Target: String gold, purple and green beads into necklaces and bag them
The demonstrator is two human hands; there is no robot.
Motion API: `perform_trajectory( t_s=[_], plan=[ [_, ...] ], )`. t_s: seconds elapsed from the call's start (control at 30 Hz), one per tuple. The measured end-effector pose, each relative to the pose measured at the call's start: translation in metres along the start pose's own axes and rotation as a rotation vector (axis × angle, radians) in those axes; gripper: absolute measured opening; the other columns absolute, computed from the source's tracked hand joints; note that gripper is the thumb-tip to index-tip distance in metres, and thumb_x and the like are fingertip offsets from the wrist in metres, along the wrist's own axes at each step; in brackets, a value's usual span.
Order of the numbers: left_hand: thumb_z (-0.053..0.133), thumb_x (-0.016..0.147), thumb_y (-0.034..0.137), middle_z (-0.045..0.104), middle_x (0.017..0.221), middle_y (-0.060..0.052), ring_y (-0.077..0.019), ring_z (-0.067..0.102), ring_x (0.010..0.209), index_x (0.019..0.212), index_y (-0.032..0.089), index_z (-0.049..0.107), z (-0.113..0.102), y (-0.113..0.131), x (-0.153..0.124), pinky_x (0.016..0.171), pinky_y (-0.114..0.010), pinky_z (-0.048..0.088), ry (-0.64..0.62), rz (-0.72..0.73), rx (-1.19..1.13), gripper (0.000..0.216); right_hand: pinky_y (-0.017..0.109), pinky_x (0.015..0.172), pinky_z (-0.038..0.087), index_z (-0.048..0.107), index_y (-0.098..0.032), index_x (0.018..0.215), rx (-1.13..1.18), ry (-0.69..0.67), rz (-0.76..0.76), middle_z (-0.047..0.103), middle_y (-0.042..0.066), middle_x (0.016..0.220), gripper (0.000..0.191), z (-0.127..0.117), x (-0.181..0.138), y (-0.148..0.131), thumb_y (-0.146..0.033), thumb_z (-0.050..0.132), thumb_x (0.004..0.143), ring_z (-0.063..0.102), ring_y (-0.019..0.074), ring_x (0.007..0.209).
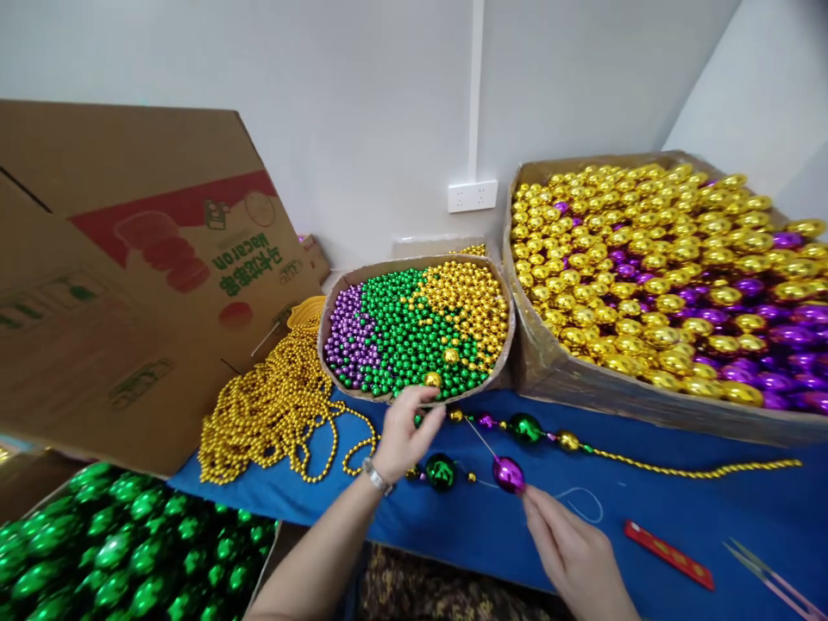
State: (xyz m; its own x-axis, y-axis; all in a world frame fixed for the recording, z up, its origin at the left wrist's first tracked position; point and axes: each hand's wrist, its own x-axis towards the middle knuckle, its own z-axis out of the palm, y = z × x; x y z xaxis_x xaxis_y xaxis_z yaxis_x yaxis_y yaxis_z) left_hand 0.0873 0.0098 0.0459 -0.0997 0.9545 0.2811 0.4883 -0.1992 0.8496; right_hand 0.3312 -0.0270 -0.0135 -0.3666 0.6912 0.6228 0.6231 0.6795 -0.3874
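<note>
My left hand (402,429) reaches toward the front rim of a small cardboard box (498,366) of purple, green and gold small beads, fingers pinched near a gold bead (432,379). My right hand (569,548) pinches a thin needle (479,438) with a large purple bead (508,473) on it. A strand of large green, gold and purple beads (525,428) lies on the blue table (679,504), ending in a gold bead string (699,471). A large green bead (441,471) rests beside my left hand.
A pile of gold bead strings (272,414) lies at left. A big box of large gold and purple beads (673,276) stands at right, a box of large green beads (122,543) at lower left. A red tool (668,555) and scissors (773,578) lie at right.
</note>
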Motion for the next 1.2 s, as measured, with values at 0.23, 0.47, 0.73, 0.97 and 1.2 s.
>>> perform_trajectory(
  t_s=[0.23, 0.47, 0.73, 0.97, 1.2],
  plan=[
    [0.052, 0.083, 0.021, 0.065, 0.087, -0.011, -0.0267, 0.054, 0.091, 0.089, 0.019, 0.067, -0.045, -0.039, 0.048, 0.079, -0.039, 0.043, -0.058, 0.016, 0.766, 0.016, 0.023, 0.063, 0.056, 0.066, -0.016, 0.096, -0.015, -0.01, -0.001, 0.074, 0.007, 0.085, 0.03, 0.005, 0.0, -0.001, -0.024, 0.037, 0.094, 0.071, 0.0174, 0.072],
    [0.064, 0.078, 0.032, 0.066, 0.09, -0.007, -0.0171, 0.062, 0.077, 0.095, 0.016, 0.065, -0.016, -0.015, 0.028, 0.071, -0.031, 0.05, -0.026, -0.268, -0.462, 0.023, 0.023, 0.063, 0.056, 0.066, -0.016, 0.097, 0.024, -0.023, 0.021, 0.073, 0.006, 0.087, 0.029, 0.005, 0.002, -0.005, -0.023, 0.038, 0.093, 0.071, 0.0172, 0.074],
    [0.068, 0.077, 0.024, 0.067, 0.091, -0.01, -0.0146, 0.066, 0.077, 0.092, 0.009, 0.066, 0.014, 0.009, -0.001, 0.071, -0.024, 0.054, -0.128, -0.549, -1.096, 0.021, 0.023, 0.064, 0.056, 0.064, -0.016, 0.098, 0.035, -0.034, 0.005, 0.073, 0.006, 0.087, 0.027, 0.001, 0.004, -0.01, -0.021, 0.038, 0.093, 0.071, 0.0164, 0.074],
    [0.067, 0.078, 0.025, 0.068, 0.084, -0.008, -0.0141, 0.067, 0.071, 0.091, 0.011, 0.064, 0.017, 0.008, -0.002, 0.065, -0.023, 0.055, -0.07, -0.594, -1.142, 0.019, 0.023, 0.064, 0.056, 0.065, -0.016, 0.098, 0.049, -0.033, 0.018, 0.073, 0.006, 0.087, 0.027, 0.002, 0.003, -0.01, -0.021, 0.039, 0.093, 0.071, 0.0162, 0.074],
    [0.068, 0.077, 0.027, 0.067, 0.082, -0.007, -0.0158, 0.067, 0.074, 0.088, 0.011, 0.064, 0.022, 0.013, -0.007, 0.067, -0.026, 0.055, -0.065, -0.573, -1.147, 0.02, 0.022, 0.064, 0.056, 0.066, -0.017, 0.096, 0.029, -0.057, 0.015, 0.074, 0.006, 0.086, 0.03, 0.001, 0.005, -0.012, -0.022, 0.037, 0.093, 0.071, 0.0161, 0.072]
  ],
)
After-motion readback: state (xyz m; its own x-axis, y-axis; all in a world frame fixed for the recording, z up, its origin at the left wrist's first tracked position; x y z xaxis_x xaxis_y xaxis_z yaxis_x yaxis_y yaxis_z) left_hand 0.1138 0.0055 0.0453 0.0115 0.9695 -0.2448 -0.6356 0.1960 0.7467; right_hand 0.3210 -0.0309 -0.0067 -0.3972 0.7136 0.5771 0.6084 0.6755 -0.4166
